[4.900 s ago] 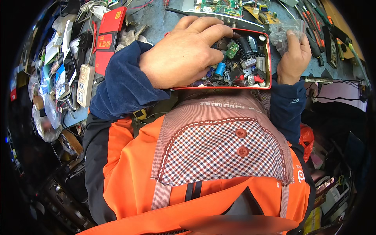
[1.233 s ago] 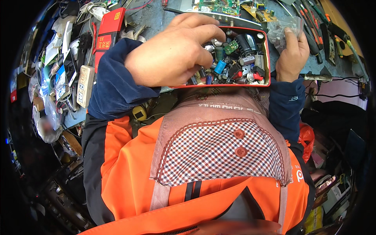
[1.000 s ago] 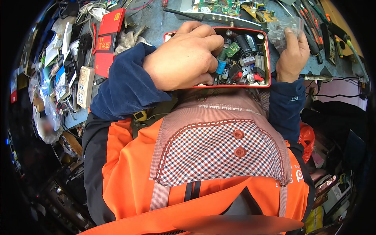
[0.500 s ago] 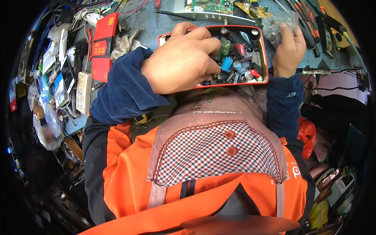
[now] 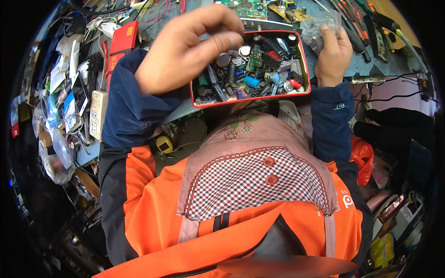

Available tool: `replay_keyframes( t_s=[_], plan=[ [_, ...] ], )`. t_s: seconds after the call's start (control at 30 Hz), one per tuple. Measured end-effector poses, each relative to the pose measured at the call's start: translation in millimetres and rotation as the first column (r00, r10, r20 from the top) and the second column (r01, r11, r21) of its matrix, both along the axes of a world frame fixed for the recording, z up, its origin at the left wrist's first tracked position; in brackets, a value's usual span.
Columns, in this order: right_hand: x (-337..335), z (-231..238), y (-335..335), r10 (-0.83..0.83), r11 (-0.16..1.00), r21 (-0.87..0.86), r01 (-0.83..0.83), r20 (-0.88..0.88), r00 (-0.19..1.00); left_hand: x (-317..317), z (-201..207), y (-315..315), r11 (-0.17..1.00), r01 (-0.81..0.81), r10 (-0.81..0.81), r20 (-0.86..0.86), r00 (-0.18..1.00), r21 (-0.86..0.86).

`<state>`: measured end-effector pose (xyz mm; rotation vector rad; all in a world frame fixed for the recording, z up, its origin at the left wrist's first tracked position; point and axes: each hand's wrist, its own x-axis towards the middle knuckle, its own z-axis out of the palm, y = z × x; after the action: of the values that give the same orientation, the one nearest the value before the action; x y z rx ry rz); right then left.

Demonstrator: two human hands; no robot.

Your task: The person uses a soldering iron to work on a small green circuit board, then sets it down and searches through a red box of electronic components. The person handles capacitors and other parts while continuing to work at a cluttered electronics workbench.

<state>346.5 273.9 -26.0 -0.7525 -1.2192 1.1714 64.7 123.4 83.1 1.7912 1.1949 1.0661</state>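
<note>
A red-rimmed box [image 5: 251,98] full of loose electronic components, many of them capacitors, sits at the near edge of the bench. My left hand [image 5: 185,51] is raised over the box's far left corner. Its thumb and forefinger are curled together at the tips; anything pinched there is too small or hidden to make out. Just right of the box, my right hand [image 5: 334,58] grips a crumpled clear plastic bag [image 5: 320,30]. In the box lie a blue cylindrical capacitor [image 5: 251,82], a small green circuit board [image 5: 254,59] and a red-ended part [image 5: 295,84].
Behind the box are a green circuit board [image 5: 243,7] and a tan board [image 5: 289,13]. Screwdrivers and pliers [image 5: 352,28] lie at the far right. On the left stand a red carton [image 5: 123,39], a power strip [image 5: 98,111] and heaped cables and parts.
My left hand has come up out of the box and moved left, uncovering the components on that side. The box and my right hand with the bag sit slightly further left in view.
</note>
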Motion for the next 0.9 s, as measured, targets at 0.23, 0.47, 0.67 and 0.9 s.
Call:
replay_keyframes(
  t_s=[0.23, 0.47, 0.67, 0.9],
  plan=[
    [2, -4, 4, 0.000, 1.000, -0.005, 0.000, 0.048, 0.999, -20, 1, 12, 0.885, 0.073, 0.117, 0.371, 0.921, -0.460],
    [3, -4, 3, 0.008, 1.000, -0.003, -0.008, 0.066, 0.998, -27, -6, 19, 0.856, 0.168, 0.015, 0.348, 0.937, -0.489],
    [-3, 6, -3, -0.014, 0.999, -0.035, 0.015, 0.042, 0.999, -27, -9, 19, 0.852, 0.171, 0.038, 0.385, 0.922, -0.495],
    [-4, 3, -1, -0.005, 1.000, -0.023, 0.006, 0.056, 0.998, -23, -6, 18, 0.853, 0.127, 0.075, 0.359, 0.930, -0.507]
  ],
)
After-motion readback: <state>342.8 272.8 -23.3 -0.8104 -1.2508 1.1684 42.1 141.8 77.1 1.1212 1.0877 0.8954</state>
